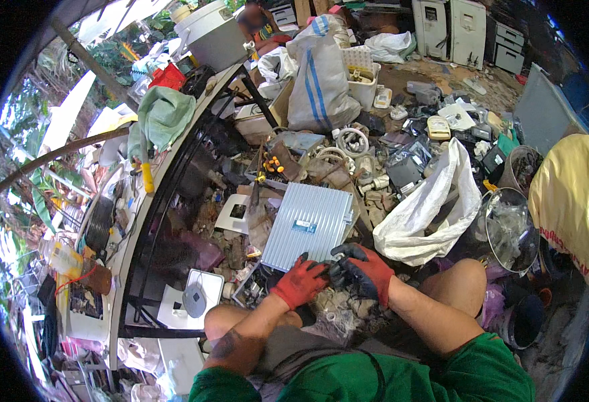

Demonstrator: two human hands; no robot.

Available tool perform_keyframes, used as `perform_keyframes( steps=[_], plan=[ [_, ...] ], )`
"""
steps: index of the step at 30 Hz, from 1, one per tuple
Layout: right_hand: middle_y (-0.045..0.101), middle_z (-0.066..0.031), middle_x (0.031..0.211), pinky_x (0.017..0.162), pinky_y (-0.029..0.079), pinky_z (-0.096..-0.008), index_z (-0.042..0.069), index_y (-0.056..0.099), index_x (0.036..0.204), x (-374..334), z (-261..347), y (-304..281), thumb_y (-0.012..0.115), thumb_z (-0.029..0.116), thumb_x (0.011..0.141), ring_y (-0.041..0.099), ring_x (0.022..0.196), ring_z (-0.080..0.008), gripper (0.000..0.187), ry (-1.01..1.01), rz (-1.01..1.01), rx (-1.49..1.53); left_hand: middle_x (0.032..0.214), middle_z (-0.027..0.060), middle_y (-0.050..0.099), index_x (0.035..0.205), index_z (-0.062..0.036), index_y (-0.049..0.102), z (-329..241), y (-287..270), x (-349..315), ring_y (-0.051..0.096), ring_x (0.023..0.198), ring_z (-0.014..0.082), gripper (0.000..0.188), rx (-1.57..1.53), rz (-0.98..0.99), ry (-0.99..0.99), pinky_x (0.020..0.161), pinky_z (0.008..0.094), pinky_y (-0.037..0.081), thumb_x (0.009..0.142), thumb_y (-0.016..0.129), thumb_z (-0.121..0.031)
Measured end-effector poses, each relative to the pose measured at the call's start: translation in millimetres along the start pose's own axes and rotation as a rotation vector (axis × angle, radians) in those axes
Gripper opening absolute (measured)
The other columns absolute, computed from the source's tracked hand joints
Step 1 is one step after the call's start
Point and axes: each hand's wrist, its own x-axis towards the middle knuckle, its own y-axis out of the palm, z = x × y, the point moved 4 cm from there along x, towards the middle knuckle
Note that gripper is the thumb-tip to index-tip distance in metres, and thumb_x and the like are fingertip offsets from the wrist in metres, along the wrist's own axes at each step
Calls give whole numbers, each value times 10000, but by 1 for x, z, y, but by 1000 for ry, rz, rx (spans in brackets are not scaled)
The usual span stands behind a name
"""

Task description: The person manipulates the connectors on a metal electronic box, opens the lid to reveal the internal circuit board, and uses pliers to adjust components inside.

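My left hand (300,281), in a red glove with dark fingertips, is closed just below the near edge of a silver ribbed metal housing (311,218). Close beside it, my right hand (368,271) wears a matching glove, its fingers curled inward. Both hands meet over something small and greyish that the gloves mostly cover; I cannot make out what it is. The housing lies tilted on the heap beyond my hands, with a blue-and-white label on its face. Under my hands is a litter of small scrap pieces and wires.
On the right stands an open white woven sack (435,214), and beyond it a pile of discarded electronics (408,171). A tall blue-striped sack (321,87) rises at the back. A black-framed table (167,174) runs along my left. Another person (262,30) sits far off.
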Motion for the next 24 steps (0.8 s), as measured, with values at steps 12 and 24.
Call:
perform_keyframes(
  steps=[12,24],
  plan=[
    [697,-125,978,703,592,-361,57,551,1247,-3,16,-5,559,138,986,698,831,-220,274,-70,-116,267,1182,101,677,1180,-11,670,56,-1,-22,641,1056,209,284,-1011,-475,-758,953,340,500,944,674,-170],
    [668,-105,924,649,576,-375,91,546,1238,6,-2,-9,570,141,981,668,753,-231,262,-21,-97,196,1036,73,661,1135,-83,617,65,-106,-43,650,988,229,213,-2012,-903,-500,974,532,532,953,649,-190]
  ],
)
